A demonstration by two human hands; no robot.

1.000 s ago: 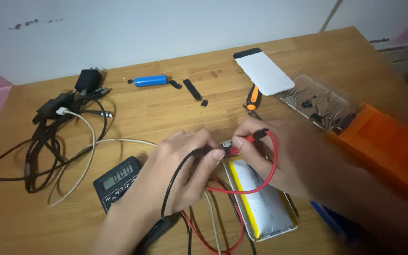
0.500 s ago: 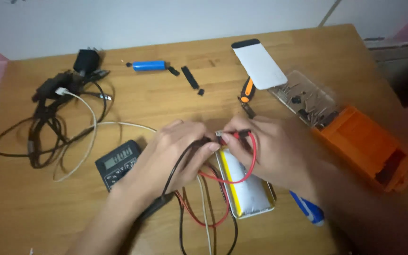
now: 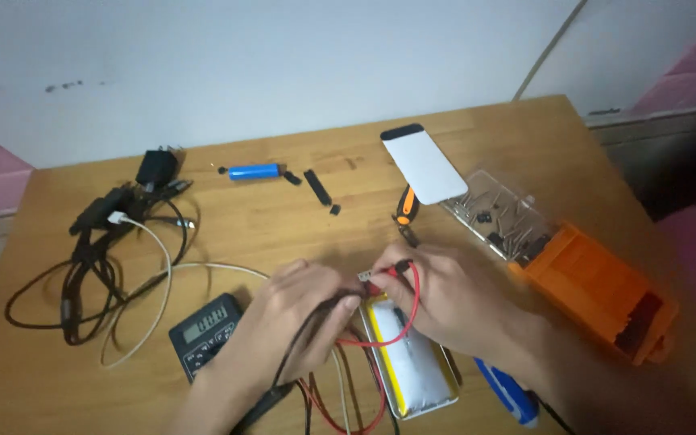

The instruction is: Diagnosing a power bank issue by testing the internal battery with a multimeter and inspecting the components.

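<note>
Multimeter (image 3: 205, 333) left of hands, orange case (image 3: 598, 292) right.

From my remote seat I see a light wooden table (image 3: 461, 153) with visible grain. The flat battery pack (image 3: 412, 366) is silver with a yellow edge strip. My right hand (image 3: 445, 294) pinches a red probe lead (image 3: 412, 302); my left hand (image 3: 296, 310) grips a black one (image 3: 300, 346). The multimeter (image 3: 203, 332) is black with a grey screen. The cylindrical cell (image 3: 253, 171) is blue, the phone (image 3: 424, 163) white-backed, the case (image 3: 594, 294) orange, the cable tangle (image 3: 98, 258) black and white.
</note>
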